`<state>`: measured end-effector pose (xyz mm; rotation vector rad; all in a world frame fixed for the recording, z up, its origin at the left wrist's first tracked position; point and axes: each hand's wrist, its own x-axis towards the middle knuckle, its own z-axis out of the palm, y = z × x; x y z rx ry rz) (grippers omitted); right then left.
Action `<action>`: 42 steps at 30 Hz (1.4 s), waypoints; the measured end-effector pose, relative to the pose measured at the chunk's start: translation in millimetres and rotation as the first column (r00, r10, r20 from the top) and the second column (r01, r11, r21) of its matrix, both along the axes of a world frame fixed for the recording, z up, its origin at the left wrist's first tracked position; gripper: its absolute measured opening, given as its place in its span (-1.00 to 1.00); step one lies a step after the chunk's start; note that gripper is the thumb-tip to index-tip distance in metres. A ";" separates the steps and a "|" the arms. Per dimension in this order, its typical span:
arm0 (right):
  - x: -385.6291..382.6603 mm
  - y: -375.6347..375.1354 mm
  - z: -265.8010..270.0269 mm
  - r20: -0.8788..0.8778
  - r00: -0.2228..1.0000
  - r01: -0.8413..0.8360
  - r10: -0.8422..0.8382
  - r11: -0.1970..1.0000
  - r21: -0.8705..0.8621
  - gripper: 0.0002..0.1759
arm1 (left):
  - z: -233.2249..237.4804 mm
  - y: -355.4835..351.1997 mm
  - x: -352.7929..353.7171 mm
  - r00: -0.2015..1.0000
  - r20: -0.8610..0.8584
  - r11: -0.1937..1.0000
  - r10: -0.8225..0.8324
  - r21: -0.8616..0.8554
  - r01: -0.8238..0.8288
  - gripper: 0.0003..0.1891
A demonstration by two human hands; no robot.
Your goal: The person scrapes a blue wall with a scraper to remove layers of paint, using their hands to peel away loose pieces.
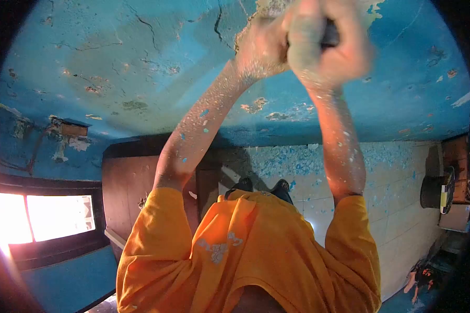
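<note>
Both of my hands are raised close together against a blue wall (188, 88) with cracked, peeling paint. My right hand (347, 49), smeared by motion, is closed around a dark tool (330, 35) whose kind I cannot make out. Beside it, my left hand (261, 52) is closed near the same tool; its fingers are partly hidden and blurred. Just behind the hands the paint is broken away, baring a rough tan patch (269, 7). Dust and blue paint flakes cling to both forearms.
Paint chips (292, 161) lie scattered over the tiled floor (397, 208) at the wall's foot. A brown wooden cabinet (136, 182) stands left, near a bright window (57, 219). On the right is a dark round object, possibly a fan (432, 192). Small figures or clutter (420, 279) show lower right.
</note>
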<state>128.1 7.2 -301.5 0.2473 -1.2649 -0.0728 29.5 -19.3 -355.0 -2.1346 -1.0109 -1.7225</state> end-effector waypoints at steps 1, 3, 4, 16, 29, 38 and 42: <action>-1.4 0.1 -4.5 0.003 1.000 -0.006 0.006 1.000 -0.013 -0.85 | -2.8 -0.8 -1.7 1.000 0.003 1.000 0.006 -0.013 -0.006 -0.45; 0.3 -3.7 -11.3 0.131 0.990 -0.033 0.045 0.996 -0.089 -0.81 | -6.2 -2.7 -3.7 0.995 -0.019 0.992 0.100 0.079 -0.098 -0.36; -3.1 -4.4 -28.9 0.157 0.987 0.013 0.026 0.970 -0.244 -0.78 | -29.2 2.1 -5.3 0.991 0.024 0.990 0.134 -0.054 -0.133 -0.36; -4.1 -11.7 -87.8 0.241 0.970 0.096 -0.012 0.936 -0.337 -0.79 | -86.3 -11.6 -19.8 0.994 -0.003 0.970 0.110 -0.217 -0.108 -0.61; 32.8 -19.8 -58.8 0.246 0.968 0.084 -0.054 0.990 -0.113 -0.87 | -46.9 -7.2 6.0 0.825 -0.529 0.980 0.198 0.112 -0.163 -0.70; 26.7 -45.9 -72.5 0.224 0.973 -0.002 0.061 0.967 -0.256 -0.81 | -21.2 -27.1 -2.9 0.929 -0.358 0.996 -0.088 -0.022 0.086 -0.73; 19.8 -59.4 -60.2 0.105 0.973 -0.144 0.204 0.900 -0.412 -0.85 | -44.4 -14.9 -3.4 0.926 -0.372 0.993 -0.069 -0.111 0.030 -0.67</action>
